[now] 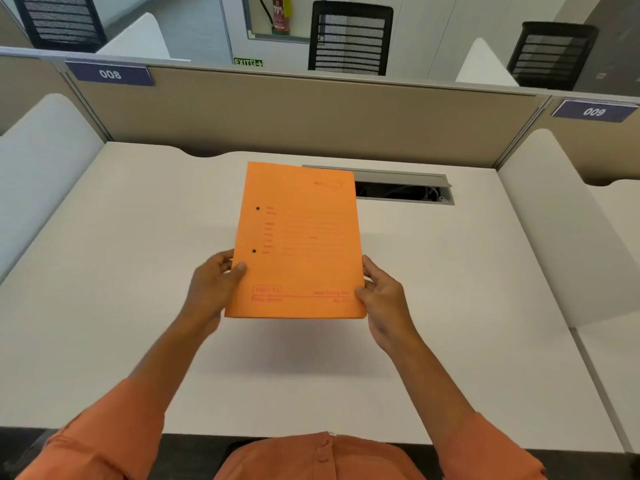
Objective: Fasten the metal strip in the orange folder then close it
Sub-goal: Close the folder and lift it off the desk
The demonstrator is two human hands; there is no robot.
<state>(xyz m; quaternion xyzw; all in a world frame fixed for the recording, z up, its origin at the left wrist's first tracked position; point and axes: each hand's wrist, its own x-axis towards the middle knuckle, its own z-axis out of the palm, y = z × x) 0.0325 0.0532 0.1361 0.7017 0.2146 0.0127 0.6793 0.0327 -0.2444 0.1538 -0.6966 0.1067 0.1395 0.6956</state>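
Note:
The orange folder (301,244) is shut and held up above the white desk (121,271), its printed front cover facing me. Two small punched holes show near its left edge. My left hand (214,285) grips the folder's lower left edge, thumb on the cover. On the opposite side, my right hand (384,299) clasps the lower right edge. The metal strip is hidden inside the folder.
An open cable slot (405,192) with a grey flap sits in the desk behind the folder. Beige partition panels (277,112) and white side dividers (45,143) enclose the desk. Black mesh chairs (349,39) stand beyond the partition.

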